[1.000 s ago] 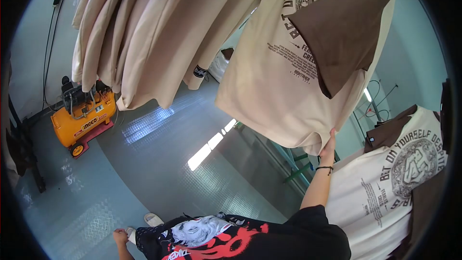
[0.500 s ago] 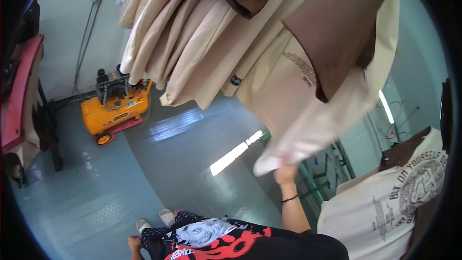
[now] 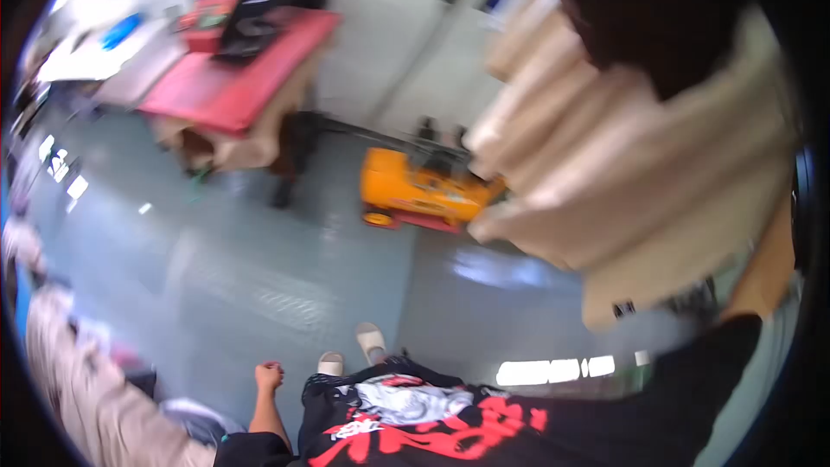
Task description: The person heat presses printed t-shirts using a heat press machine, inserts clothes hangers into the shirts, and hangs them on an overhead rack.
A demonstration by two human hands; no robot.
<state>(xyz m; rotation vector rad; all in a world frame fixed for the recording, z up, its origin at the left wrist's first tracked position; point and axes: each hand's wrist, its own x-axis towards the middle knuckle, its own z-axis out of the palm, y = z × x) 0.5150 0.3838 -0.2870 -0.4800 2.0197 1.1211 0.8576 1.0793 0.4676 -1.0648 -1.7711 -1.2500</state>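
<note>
My left hand (image 3: 270,374) hangs low beside my body, its fingers curled in with nothing showing in them. On the right my forearm (image 3: 771,255) rises from a black sleeve toward the hanging garments. The hand at its end does not show; it is behind the cloth or past the picture's dark edge. The beige garments (image 3: 553,182) hang in a thick row at upper right, blurred by motion. A dark brown piece of cloth (image 3: 657,17) hangs over their upper part. One garment's lower corner carries a small dark label (image 3: 623,309).
A yellow air compressor (image 3: 424,195) stands on the floor by the wall. Left of it is a red-topped table (image 3: 233,95) with a machine on it. Beige cloth (image 3: 104,398) fills the lower left edge. My feet in light slippers (image 3: 370,339) stand on the grey floor.
The view has swung left, bringing in the red table and shifting the compressor rightward. The pale garment hem that my right hand held, and that hand itself, are out of sight.
</note>
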